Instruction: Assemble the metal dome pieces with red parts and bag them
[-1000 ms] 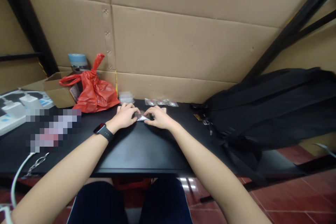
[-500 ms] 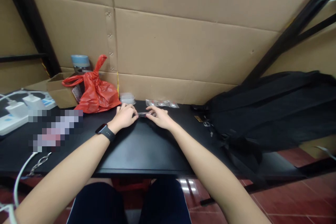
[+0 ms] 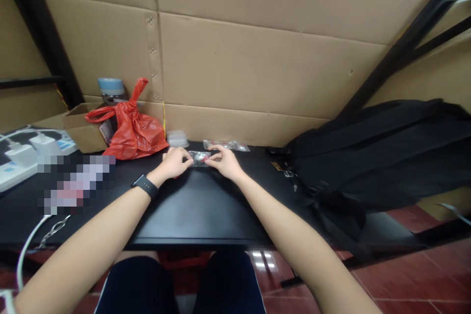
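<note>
Between my two hands is a small clear plastic packet [image 3: 199, 158] with something silvery and a bit of red inside; its contents are too small to name. My left hand [image 3: 175, 162], with a black watch on the wrist, pinches the packet's left end. Thumb and fingers of my right hand [image 3: 224, 162] grip its right end. Just behind, a row of similar clear packets [image 3: 231, 145] lies along the cardboard wall. A stack of whitish translucent pieces [image 3: 177, 138] rests behind my left hand.
On the left stand a red plastic bag [image 3: 134, 132], an open cardboard box [image 3: 83, 130], a blue-lidded bottle [image 3: 111, 89] and a white power strip [image 3: 16, 164] with cables. A black backpack [image 3: 382, 152] and keys [image 3: 290, 175] lie at right on the black table [image 3: 206, 211].
The packet has turned from nearly edge-on so that its flat face shows. Both hands stay in nearly the same place, and a bit of red now shows beneath my left hand.
</note>
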Demonstrator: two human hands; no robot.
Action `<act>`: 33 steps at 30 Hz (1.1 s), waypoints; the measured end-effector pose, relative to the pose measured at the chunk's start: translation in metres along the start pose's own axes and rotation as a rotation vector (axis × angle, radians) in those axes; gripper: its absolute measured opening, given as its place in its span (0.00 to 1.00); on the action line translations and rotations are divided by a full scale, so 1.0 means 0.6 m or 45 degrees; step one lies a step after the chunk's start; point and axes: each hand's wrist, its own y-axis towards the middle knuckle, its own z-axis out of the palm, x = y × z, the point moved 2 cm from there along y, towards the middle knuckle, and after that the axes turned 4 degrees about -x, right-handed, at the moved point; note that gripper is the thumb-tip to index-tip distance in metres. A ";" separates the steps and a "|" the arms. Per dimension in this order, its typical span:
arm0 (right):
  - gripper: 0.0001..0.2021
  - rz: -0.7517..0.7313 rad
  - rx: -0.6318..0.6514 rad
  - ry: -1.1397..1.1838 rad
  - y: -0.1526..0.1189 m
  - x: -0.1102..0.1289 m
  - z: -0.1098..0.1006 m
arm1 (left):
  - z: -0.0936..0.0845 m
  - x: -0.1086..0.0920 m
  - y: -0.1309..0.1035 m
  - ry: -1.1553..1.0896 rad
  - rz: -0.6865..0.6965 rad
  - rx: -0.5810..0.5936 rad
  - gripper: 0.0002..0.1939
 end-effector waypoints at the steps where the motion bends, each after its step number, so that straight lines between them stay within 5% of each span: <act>1: 0.19 0.024 -0.012 0.072 0.002 -0.003 0.000 | 0.001 0.002 0.001 -0.025 0.001 0.006 0.11; 9: 0.20 0.160 -0.033 0.454 0.007 -0.008 -0.009 | 0.005 0.000 0.006 -0.111 0.028 -0.013 0.11; 13: 0.20 0.170 -0.173 0.478 0.022 -0.021 -0.037 | -0.007 -0.007 0.000 -0.078 -0.009 -0.030 0.11; 17: 0.19 0.237 -0.464 0.181 0.039 -0.055 -0.113 | -0.025 -0.005 -0.002 0.042 0.000 -0.097 0.12; 21: 0.17 0.548 -0.684 -0.427 0.034 -0.106 -0.196 | -0.028 0.000 -0.001 0.084 0.030 -0.108 0.11; 25: 0.15 0.727 -0.589 -0.753 0.023 -0.145 -0.226 | -0.018 0.002 0.000 0.057 0.086 -0.062 0.10; 33: 0.15 0.521 -0.265 -0.995 0.026 -0.147 -0.209 | -0.010 0.003 0.002 -0.071 0.322 -0.003 0.10</act>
